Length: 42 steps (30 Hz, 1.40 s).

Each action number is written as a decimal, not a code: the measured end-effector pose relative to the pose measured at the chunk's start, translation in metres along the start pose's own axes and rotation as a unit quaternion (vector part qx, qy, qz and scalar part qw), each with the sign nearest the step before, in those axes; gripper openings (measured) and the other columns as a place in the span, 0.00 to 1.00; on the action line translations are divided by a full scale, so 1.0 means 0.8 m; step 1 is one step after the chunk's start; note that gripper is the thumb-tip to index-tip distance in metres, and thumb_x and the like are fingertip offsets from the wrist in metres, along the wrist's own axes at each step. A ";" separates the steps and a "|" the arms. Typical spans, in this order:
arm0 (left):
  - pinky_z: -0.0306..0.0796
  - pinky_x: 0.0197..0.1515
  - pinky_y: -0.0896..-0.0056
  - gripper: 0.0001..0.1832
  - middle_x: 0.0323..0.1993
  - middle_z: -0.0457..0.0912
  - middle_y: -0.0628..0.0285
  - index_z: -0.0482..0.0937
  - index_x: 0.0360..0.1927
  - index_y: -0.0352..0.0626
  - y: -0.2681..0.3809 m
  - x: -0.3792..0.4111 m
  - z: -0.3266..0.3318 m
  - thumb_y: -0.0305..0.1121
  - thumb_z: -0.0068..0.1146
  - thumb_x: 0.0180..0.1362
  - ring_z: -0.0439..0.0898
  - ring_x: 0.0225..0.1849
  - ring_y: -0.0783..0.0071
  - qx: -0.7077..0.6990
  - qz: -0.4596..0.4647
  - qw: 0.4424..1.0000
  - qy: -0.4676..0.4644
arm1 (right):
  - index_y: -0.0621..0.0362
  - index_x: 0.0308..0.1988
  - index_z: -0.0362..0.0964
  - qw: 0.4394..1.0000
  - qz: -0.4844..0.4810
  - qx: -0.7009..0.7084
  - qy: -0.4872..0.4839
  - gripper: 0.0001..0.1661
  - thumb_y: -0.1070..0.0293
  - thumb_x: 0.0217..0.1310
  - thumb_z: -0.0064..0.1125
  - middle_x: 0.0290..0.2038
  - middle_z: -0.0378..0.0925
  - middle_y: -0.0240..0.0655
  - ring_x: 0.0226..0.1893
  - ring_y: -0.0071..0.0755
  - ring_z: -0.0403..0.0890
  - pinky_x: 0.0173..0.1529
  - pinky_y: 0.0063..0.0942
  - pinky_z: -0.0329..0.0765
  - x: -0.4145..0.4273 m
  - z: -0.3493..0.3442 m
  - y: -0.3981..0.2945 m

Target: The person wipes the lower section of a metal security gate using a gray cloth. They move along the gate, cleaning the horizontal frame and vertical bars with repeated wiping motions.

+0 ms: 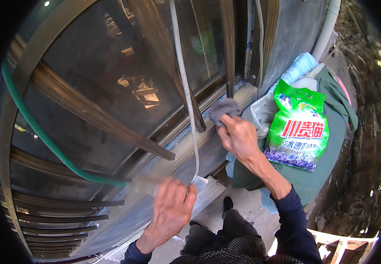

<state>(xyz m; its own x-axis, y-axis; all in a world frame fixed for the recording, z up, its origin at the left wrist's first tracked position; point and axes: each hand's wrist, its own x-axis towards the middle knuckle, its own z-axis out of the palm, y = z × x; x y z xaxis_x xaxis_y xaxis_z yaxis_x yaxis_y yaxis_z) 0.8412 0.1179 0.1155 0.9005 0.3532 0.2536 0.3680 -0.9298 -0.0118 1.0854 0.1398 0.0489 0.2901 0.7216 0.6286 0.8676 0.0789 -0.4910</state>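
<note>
My right hand (240, 135) grips a bunched grey cloth (224, 110) in front of the window sill ledge (177, 145). My left hand (172, 206) has its fingers curled near the end of a green hose (61, 158); a blurred pale patch lies between hose and fingers, so what it holds is unclear. A thin grey cable (184, 82) hangs down to a small white piece (199, 182) beside my left thumb. Brown metal window bars (104, 122) stand before dark glass (101, 66). A green bag of washing powder (296, 128) lies right of my right hand.
Under the bag are a dark green cloth (296, 184) and a light blue cloth (299, 67). A white pipe (327, 29) runs down the grey wall (293, 33). Rough ground lies at the right, and a wooden frame (340, 247) stands at the lower right.
</note>
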 end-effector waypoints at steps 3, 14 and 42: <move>0.65 0.57 0.51 0.22 0.34 0.73 0.56 0.78 0.42 0.34 0.004 -0.007 -0.010 0.21 0.57 0.37 0.75 0.42 0.60 -0.002 0.002 1.000 -0.001 | 0.60 0.30 0.73 0.995 0.000 -0.065 -0.069 0.07 0.73 0.45 0.55 0.22 0.76 0.52 0.24 0.54 0.79 0.28 0.46 0.75 0.050 0.047 0.013; 0.53 0.67 0.36 0.18 0.32 0.74 0.58 0.78 0.41 0.35 0.010 -0.032 -0.023 0.24 0.58 0.41 0.75 0.45 0.62 -0.012 0.018 0.999 0.036 | 0.60 0.31 0.76 0.945 -0.122 -0.053 -0.298 0.12 0.65 0.44 0.59 0.28 0.78 0.45 0.33 0.52 0.79 0.37 0.42 0.77 0.120 0.063 0.040; 0.60 0.64 0.37 0.13 0.31 0.75 0.53 0.77 0.36 0.33 0.005 -0.069 -0.044 0.28 0.57 0.45 0.76 0.43 0.58 -0.051 0.081 0.989 0.113 | 0.73 0.25 0.73 0.994 0.049 -0.022 -0.095 0.14 0.68 0.45 0.57 0.28 0.75 0.60 0.34 0.62 0.78 0.38 0.47 0.75 0.043 0.117 -0.103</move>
<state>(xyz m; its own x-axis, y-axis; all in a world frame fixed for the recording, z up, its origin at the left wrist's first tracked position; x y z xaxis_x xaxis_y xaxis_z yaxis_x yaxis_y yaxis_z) 0.7849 0.0912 0.1357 0.8672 0.1768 0.4656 0.1871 -0.9820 0.0244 0.9860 0.2226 0.0542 0.2968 0.8414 0.4516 0.8564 -0.0254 -0.5156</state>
